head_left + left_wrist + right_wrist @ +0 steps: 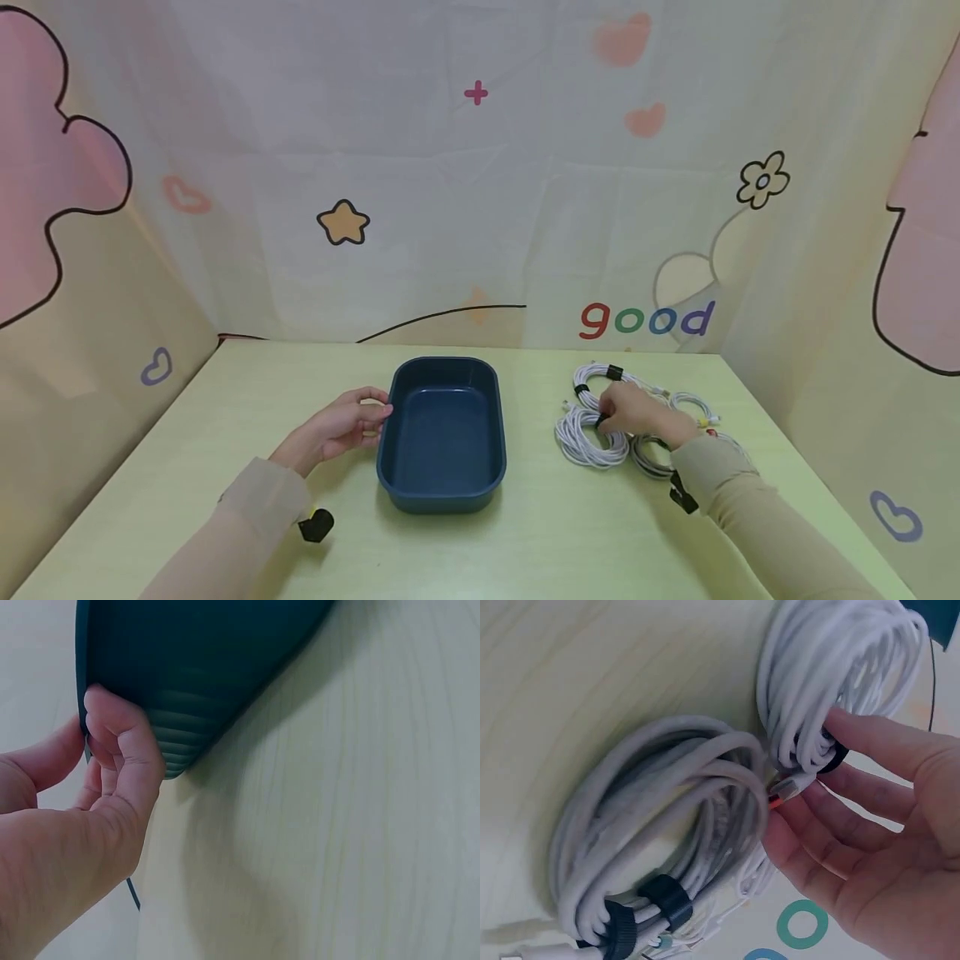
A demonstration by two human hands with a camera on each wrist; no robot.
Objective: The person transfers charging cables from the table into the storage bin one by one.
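A dark blue rectangular bin [442,504] sits on the table. My left hand [348,425] holds its left side, thumb at the rim and fingers curled against the outer wall; the left wrist view shows this hand [97,787] close up. On the right, my right hand [633,412] pinches a coiled white cable [581,446] at its black strap. In the right wrist view the thumb and fingers of this hand [885,817] are on the strapped part of the white coil [832,675]. A thicker grey cable coil [660,765] lies right beside it, bound with black straps.
Behind the right hand lies another white cable coil [588,375] with black ties. A smaller light coil [693,400] is farther right, and more cable shows partly behind the right forearm. A patterned cloth [450,250] stands along the table's back edge.
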